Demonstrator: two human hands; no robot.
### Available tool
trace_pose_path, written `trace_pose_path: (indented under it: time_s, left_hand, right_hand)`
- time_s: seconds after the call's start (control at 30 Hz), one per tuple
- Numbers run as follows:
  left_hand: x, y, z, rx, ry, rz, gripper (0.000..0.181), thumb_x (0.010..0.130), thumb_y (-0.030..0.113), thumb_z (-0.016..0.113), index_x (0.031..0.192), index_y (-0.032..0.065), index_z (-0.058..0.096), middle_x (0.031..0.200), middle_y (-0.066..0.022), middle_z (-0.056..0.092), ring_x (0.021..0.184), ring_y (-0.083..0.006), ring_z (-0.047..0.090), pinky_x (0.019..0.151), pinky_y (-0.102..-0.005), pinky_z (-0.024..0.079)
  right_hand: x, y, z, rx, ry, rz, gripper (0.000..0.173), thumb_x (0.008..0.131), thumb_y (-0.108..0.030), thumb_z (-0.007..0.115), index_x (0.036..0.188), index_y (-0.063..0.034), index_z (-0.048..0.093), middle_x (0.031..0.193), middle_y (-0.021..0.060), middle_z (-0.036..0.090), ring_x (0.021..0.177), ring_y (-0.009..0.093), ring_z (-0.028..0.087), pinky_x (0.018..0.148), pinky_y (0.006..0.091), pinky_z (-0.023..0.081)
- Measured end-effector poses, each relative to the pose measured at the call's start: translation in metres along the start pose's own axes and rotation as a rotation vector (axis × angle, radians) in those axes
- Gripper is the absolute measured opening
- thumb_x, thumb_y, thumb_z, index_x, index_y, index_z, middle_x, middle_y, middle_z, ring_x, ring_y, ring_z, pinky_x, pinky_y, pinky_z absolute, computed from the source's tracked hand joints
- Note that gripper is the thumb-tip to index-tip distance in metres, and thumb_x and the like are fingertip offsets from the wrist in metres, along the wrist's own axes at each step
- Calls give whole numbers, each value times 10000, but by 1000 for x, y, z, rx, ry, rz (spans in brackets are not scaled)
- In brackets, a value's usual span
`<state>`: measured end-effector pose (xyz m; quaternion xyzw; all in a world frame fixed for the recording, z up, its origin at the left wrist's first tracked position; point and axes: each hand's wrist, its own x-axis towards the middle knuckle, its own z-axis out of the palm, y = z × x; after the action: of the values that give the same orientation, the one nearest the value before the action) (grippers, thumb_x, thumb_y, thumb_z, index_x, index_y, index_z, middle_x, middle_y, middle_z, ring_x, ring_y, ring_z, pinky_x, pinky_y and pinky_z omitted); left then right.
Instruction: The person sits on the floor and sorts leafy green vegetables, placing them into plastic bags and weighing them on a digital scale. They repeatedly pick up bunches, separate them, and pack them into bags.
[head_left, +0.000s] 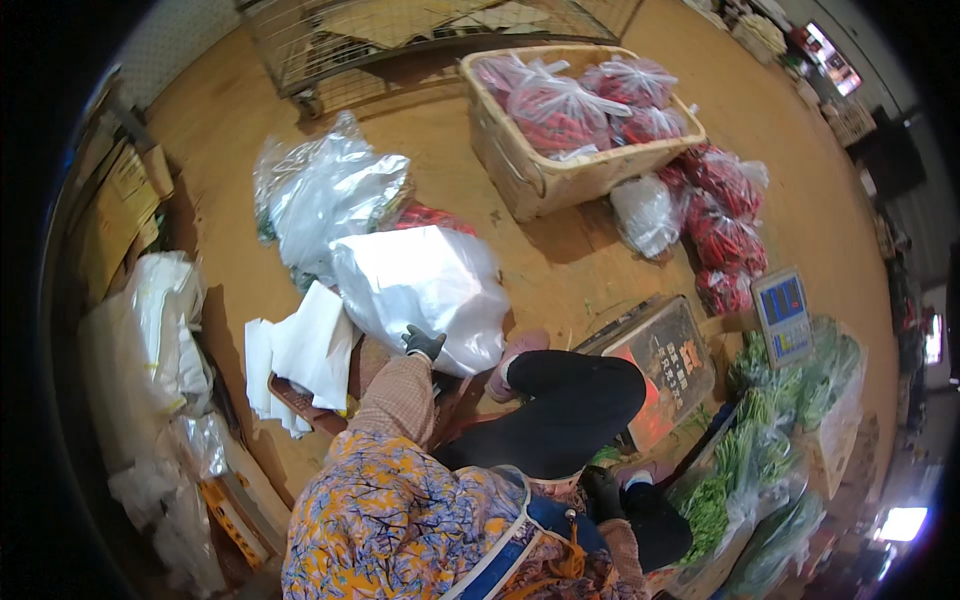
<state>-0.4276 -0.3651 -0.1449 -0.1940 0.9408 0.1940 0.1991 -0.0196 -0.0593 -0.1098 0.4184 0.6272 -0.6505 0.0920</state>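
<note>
My left hand, in a dark glove, lies on the near edge of a stack of clear plastic bags; whether the fingers grip it cannot be told. Beyond the stack, red chilies show beside more clear plastic. Folded white sheets hang over a brown plastic basket left of that hand. My right hand, also in a dark glove, is low beside my leg, its fingers partly hidden. Near it are some green leaves and a platform scale with its display upright.
A large tub holds bagged red chilies; several more bags stand beside it. Bagged leafy greens lie at the right. A wire cage cart stands at the back. Plastic-wrapped packs and cardboard line the left.
</note>
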Motion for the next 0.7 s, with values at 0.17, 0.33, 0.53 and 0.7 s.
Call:
trace_pose_path:
  time_s: [0.17,0.33,0.53,0.7]
  left_hand:
    - [21,14,29,492,-148,425,580,639,404,579,969,-50,432,984,-222,473,907,-355,455,793,-323,372]
    - [52,-40,19,464,-154,495,513,664,356,568,972,-33,436,964,-188,478,876,-314,463,757,-308,385]
    - [43,-37,9,86,-274,396,434,692,298,553,975,-12,442,939,-148,484,839,-263,472,715,-289,401]
    - [12,-1,6,-234,-458,387,370,717,249,541,978,5,446,918,-115,489,808,-222,479,680,-273,414]
  right_hand:
    - [7,12,3,-110,75,-203,253,763,-70,456,1010,-14,468,832,66,549,706,188,520,642,261,437]
    - [10,-41,12,-798,259,-244,233,731,-186,501,897,-24,513,782,147,517,712,262,503,649,339,408]
    - [-21,-55,32,-340,345,-104,270,746,-239,487,894,-15,507,860,183,506,809,285,496,695,352,389]
    - [-53,-106,21,-239,403,-394,356,755,-307,493,941,-4,489,884,168,509,843,293,491,727,352,380]
